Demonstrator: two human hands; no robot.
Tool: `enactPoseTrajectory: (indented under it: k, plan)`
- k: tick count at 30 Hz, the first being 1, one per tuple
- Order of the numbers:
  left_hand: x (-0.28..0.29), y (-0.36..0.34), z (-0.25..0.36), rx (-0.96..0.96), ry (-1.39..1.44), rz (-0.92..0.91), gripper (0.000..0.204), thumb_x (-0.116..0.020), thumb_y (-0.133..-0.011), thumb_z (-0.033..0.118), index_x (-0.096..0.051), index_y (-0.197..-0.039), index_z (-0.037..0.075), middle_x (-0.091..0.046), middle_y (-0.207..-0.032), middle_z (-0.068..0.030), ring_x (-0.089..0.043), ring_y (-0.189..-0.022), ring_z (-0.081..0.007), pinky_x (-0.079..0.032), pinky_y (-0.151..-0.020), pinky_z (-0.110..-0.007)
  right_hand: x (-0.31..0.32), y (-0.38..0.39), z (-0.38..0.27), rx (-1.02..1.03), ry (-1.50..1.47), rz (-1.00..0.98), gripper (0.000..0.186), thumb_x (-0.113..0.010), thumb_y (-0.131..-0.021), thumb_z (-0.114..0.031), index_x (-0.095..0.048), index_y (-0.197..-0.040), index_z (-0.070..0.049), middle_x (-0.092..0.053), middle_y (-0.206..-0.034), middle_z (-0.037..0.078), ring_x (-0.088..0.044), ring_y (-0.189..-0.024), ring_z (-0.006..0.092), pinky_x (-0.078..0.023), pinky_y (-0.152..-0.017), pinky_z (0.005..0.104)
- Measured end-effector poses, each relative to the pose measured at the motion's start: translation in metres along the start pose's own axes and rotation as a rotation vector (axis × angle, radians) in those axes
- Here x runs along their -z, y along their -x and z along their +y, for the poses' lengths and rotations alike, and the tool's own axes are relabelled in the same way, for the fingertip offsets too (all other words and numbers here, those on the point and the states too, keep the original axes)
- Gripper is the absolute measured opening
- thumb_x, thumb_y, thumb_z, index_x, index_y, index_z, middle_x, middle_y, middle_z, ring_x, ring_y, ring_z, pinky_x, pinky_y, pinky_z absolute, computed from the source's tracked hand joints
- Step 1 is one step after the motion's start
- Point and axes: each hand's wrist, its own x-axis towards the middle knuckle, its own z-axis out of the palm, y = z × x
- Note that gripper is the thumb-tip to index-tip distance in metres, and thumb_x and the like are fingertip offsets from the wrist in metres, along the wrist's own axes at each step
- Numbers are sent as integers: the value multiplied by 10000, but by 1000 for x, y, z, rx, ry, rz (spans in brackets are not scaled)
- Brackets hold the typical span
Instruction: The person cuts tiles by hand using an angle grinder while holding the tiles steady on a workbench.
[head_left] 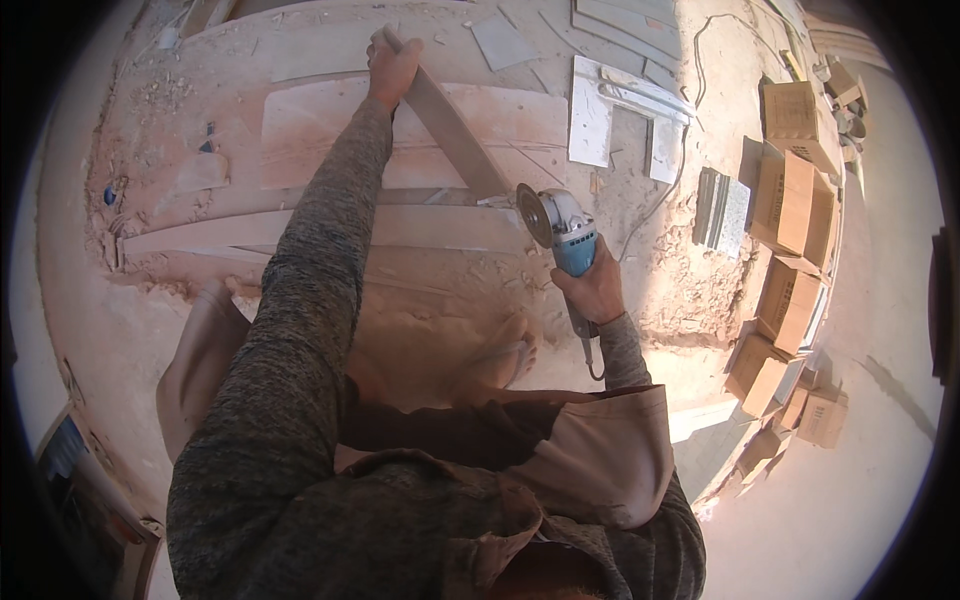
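Stretched far forward, my left hand grips the far end of a long narrow strip of tile. The strip slants down to the right from that hand. My right hand is closed round the blue body of an angle grinder. The grinder's round disc stands on edge close to the near end of the strip; whether they touch I cannot tell. Beneath the strip lies a broad dusty tile sheet. Nearer me is another long pale piece. A bare foot shows below the grinder.
Cut white tile pieces lie at the far right of the dusty floor. A cable runs past them. Small stacked tiles stand near several cardboard boxes along the right wall. Debris is scattered at the far left.
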Motion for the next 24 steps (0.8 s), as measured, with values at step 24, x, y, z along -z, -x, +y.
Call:
enactPoseTrajectory:
  k: [24]
  plan:
    - [0,-3,4,14,-200,27,989,-720,-838,497,-300,-1538,-61,-422,-1433,-323,-555,-1258,-459,-488,-1042,-459,-6,-10,6,46,67,29,606,-797,-696,-253,-545,-1147,64,-702,-898,274,-707,-788,420,-561,-747,477]
